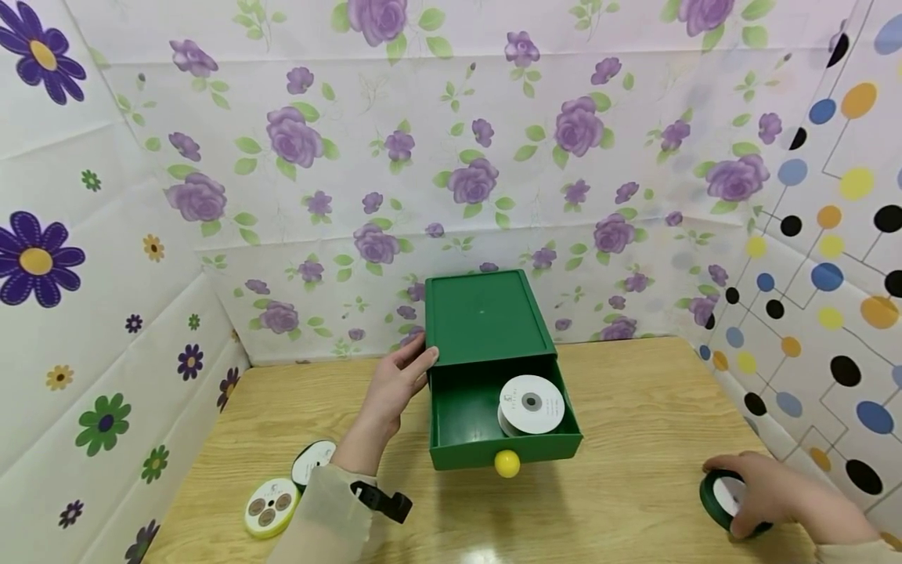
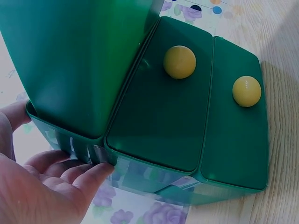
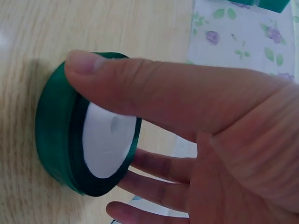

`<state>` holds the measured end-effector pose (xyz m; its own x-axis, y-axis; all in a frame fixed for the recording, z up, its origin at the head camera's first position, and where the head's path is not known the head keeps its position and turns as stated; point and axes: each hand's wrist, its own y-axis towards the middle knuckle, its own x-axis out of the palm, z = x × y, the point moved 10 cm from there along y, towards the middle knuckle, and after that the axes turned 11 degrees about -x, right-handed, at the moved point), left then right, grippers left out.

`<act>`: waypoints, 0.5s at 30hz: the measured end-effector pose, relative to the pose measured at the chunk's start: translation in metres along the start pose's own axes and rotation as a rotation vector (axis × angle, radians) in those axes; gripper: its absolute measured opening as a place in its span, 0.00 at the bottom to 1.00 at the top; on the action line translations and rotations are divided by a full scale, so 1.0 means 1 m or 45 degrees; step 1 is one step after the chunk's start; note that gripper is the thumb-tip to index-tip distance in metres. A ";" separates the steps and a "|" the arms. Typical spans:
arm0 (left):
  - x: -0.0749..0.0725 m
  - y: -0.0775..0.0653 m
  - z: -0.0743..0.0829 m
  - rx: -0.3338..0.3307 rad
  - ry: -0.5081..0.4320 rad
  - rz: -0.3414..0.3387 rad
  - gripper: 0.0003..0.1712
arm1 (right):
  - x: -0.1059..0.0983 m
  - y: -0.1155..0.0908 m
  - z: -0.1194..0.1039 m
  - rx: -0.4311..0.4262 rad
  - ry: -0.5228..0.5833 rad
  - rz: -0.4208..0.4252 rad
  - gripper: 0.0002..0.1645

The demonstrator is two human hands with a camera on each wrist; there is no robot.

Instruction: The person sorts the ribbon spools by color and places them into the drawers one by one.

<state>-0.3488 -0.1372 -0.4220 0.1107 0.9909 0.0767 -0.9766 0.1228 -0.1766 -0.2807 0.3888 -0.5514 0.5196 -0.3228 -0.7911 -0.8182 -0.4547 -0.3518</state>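
Observation:
A green drawer cabinet (image 1: 486, 317) stands in the middle of the table, its top drawer (image 1: 458, 415) pulled out by a yellow-knobbed front. In that drawer lies a white-faced ribbon spool (image 1: 546, 415). My left hand (image 1: 398, 384) rests against the cabinet's left side, thumb at the upper edge; the left wrist view shows the fingers (image 2: 96, 179) touching the side wall. At the table's right, my right hand (image 1: 771, 493) grips a dark green ribbon spool (image 3: 53, 126), with the thumb over its rim. Parts of the other fingers are hidden behind the spool.
Two lower drawers (image 2: 159, 116) with yellow knobs are closed. Left of the cabinet, a yellow-rimmed ribbon spool (image 1: 272, 501) lies on the wooden table (image 1: 627, 439) beside a dark-rimmed spool (image 1: 310, 460), partly covered by the left arm. Patterned sheets (image 1: 423, 157) surround the table's back and sides.

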 end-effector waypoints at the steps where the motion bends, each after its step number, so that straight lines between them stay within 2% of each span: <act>1: 0.000 0.000 0.000 -0.001 0.004 0.001 0.42 | 0.001 -0.001 0.000 0.007 -0.003 0.006 0.49; 8: 0.001 -0.002 0.001 0.005 0.031 0.006 0.43 | 0.006 -0.002 0.005 0.078 -0.003 0.030 0.49; 15: 0.000 -0.003 0.000 -0.003 0.027 0.019 0.42 | 0.007 0.004 0.006 0.071 -0.039 0.043 0.46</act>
<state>-0.3463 -0.1372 -0.4212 0.0998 0.9936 0.0531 -0.9777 0.1078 -0.1802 -0.2821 0.3900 -0.5617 0.4842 -0.3117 -0.8176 -0.8482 -0.3966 -0.3511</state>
